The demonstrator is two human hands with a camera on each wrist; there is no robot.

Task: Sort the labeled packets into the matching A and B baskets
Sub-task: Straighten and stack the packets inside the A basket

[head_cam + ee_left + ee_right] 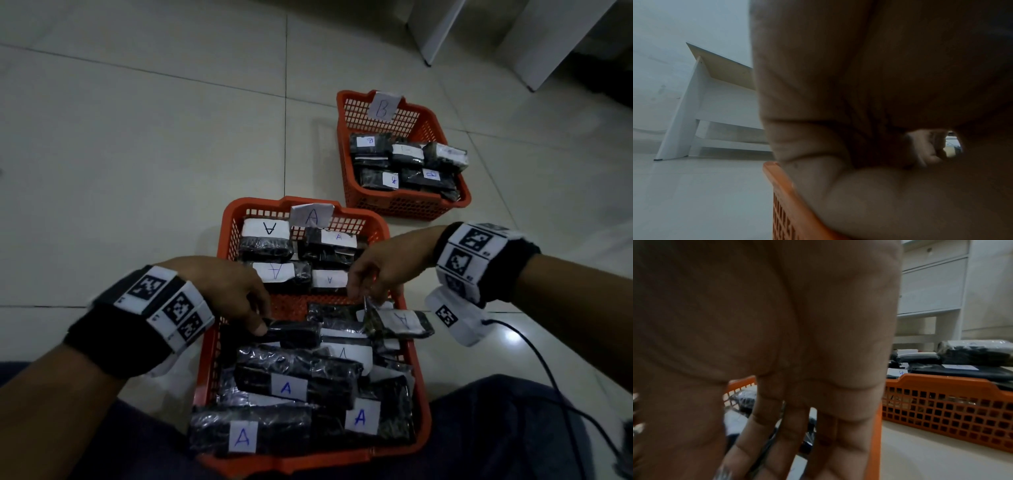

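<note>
The right hand (380, 270) is pinching a black A-labeled packet (397, 323) by its plastic edge; the left hand (226, 291) is gripping a dark packet (294, 334). The right-wrist view is showing the B basket (947, 405) side-on.

A handwritten "A" is read on the paper tag (311, 215) of the near basket (416, 383) and on its packets' white labels (243, 437). At 1 o'clock, "B" is shown on the far basket's tag (383, 107) and packet labels (431, 174).

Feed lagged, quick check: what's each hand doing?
Left hand: gripping a black packet.
Right hand: pinching the A packet by its wrap.
</note>
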